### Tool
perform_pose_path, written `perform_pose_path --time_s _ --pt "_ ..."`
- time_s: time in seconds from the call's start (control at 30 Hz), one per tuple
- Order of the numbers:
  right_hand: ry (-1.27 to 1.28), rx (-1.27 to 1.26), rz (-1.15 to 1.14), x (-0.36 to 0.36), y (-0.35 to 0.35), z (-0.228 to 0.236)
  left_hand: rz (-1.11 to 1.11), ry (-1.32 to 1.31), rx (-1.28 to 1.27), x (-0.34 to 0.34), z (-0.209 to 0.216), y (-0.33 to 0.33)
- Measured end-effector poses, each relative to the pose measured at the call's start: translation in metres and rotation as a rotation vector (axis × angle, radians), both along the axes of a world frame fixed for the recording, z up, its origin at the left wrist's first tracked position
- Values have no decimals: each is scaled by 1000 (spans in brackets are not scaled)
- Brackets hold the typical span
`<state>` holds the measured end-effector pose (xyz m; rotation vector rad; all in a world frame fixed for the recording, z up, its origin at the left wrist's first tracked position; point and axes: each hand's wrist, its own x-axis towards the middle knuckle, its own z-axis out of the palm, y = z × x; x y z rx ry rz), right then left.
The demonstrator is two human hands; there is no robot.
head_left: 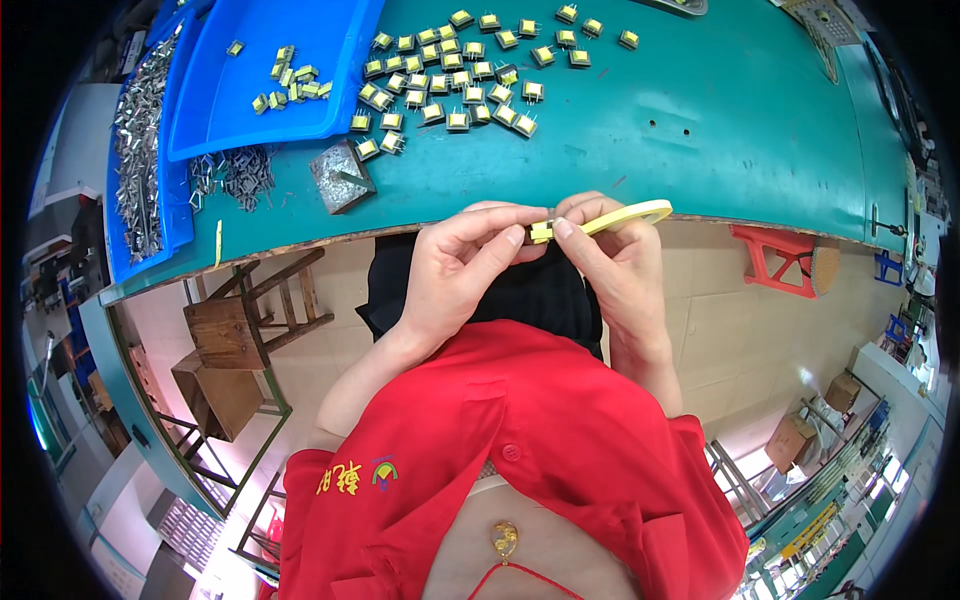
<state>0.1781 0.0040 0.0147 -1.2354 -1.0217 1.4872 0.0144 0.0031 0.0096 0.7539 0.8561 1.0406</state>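
Just past the table's near edge, my two hands meet in front of my body. My left hand (465,262) pinches a small transformer (541,233) with a yellow wrap, mostly hidden by the fingers. A thin ring-shaped roll of yellow tape (652,209) is in my right hand (622,262), whose thumb and forefinger close beside the transformer. Whether the tape is stuck to the part is hard to make out. Many similar yellow-and-black transformers (457,121) with pins lie spread over the green table (730,150) beyond my hands.
A blue tray (345,60) at the far left holds several yellow parts. Beside it a blue bin (175,205) is full of small metal clips. Dark metal pieces (247,178) and a metal block (342,177) lie nearby. A yellow tape strip (218,243) hangs at the edge.
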Motion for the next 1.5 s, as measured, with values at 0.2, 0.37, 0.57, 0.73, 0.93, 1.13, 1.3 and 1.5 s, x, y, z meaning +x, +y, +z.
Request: perform_pose_path --time_s 0.2,0.37,0.57,0.73,0.93,1.13,1.3,1.5 --pt "30 -5 2 -1 0 -1 -10 -26 -35 1 -2 -1" --pt "-17 87 3 1 -1 -4 -3 -120 -184 0 -6 -1" --pt "-238 346 -52 -4 -5 -7 -5 -130 -131 -2 -11 -1" --pt "-221 326 -10 1 -4 -5 -112 -389 -205 -8 -15 -4" --pt "-191 432 114 3 -4 -8 -164 -536 -163 -6 -20 -5" --pt "-192 425 129 3 -3 -8 -170 -545 -144 -6 -18 -4" --pt "-208 434 135 2 -3 -9 -159 -479 -145 -6 -19 -5" --pt "-155 391 101 -4 -4 -14 -169 -578 -198 -8 -24 -5"
